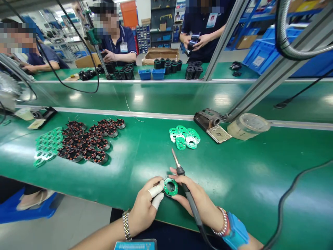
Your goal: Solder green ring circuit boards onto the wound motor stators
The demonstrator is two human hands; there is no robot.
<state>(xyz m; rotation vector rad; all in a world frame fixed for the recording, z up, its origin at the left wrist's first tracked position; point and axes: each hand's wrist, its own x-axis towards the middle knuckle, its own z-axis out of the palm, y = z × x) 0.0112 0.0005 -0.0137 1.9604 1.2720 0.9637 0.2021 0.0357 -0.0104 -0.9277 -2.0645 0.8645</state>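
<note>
A green ring-shaped circuit board (pixel 171 187) is held low over the front edge of the bench, with a dark rim showing beneath it. My left hand (pixel 147 199), white covers on its thumb and a finger, pinches the board from the left. My right hand (pixel 196 194) grips a soldering iron (pixel 188 194) against the palm, its tip pointing up and away from the board. Fingers of that same hand also touch the board's right side. Beyond lies a small pile of loose green circuit boards (pixel 180 137).
Copper-wound motor stators (pixel 85 142) crowd the left of the bench beside rows of green boards (pixel 49 144). A soldering iron stand (pixel 208 118), a sponge (pixel 219 134) and a round tub (pixel 248 126) stand at right. The iron's cable (pixel 283 201) crosses the right side. Co-workers sit and stand opposite.
</note>
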